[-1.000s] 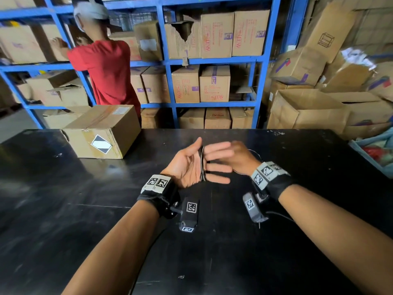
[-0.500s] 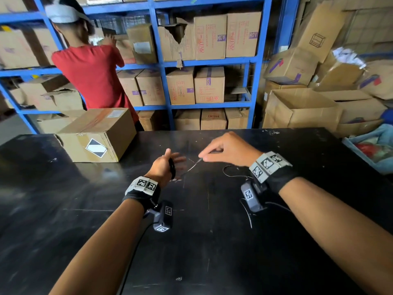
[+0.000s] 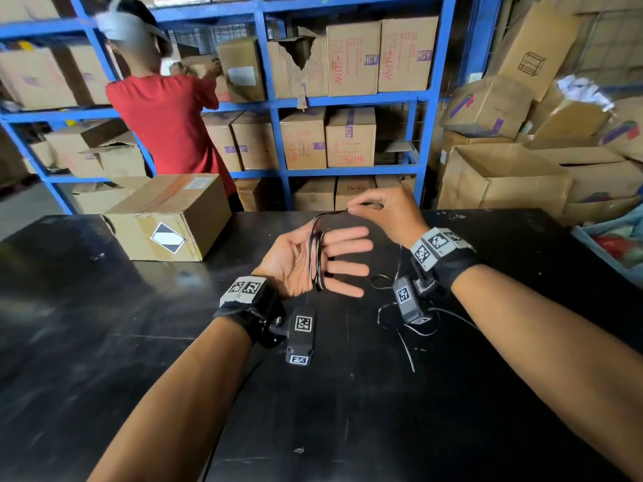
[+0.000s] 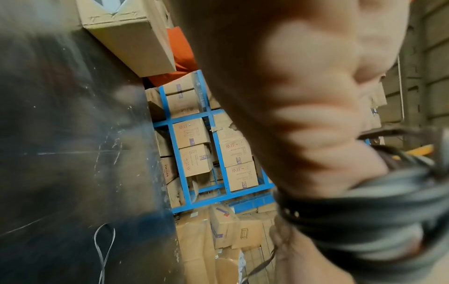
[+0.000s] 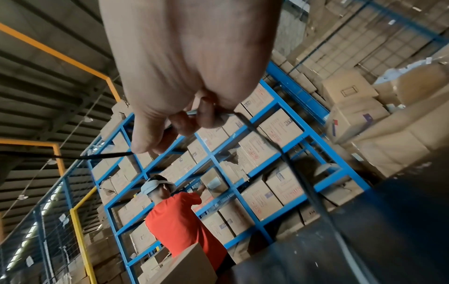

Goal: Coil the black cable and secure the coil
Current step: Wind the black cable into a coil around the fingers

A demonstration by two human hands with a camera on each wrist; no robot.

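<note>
Winding step, mid-loop. Left hand (image 3: 306, 262) is held palm up over the black table (image 3: 104, 342), fingers straight and spread, serving as the former; it grips nothing, the loops just sit on it. Black cable (image 3: 316, 259) is wrapped several turns across the palm at the base of the fingers, strands bunched close together. From the top of the bundle one strand runs up and right to the right hand (image 3: 386, 217), which pinches it between thumb and fingertips; the other fingers are curled in. Right wrist view confirms the pinch: cable passes through the fingertips (image 5: 206, 115), one side leads off left toward the coil, the other trails down toward the table. Left wrist view is blurred but shows dark loops round the hand.

Slack remains: thin loose lengths lie on the table below the right wrist, near the wrist camera (image 3: 407, 300). So coiling looks unfinished, securing not started.

Next move, as a judgement: carry the pinched strand round the left hand again, keep light tension so turns stay stacked, feed slack from the table. Left fingers need to stay spread or the loops may slide off. No tie or strap is visible, so securing probably means wrapping the tail round the bundle.

Background: cardboard box (image 3: 167, 220) on the table's far left, blue shelving (image 3: 278, 140) with cartons, person in red shirt (image 3: 167, 127) at the shelves.
</note>
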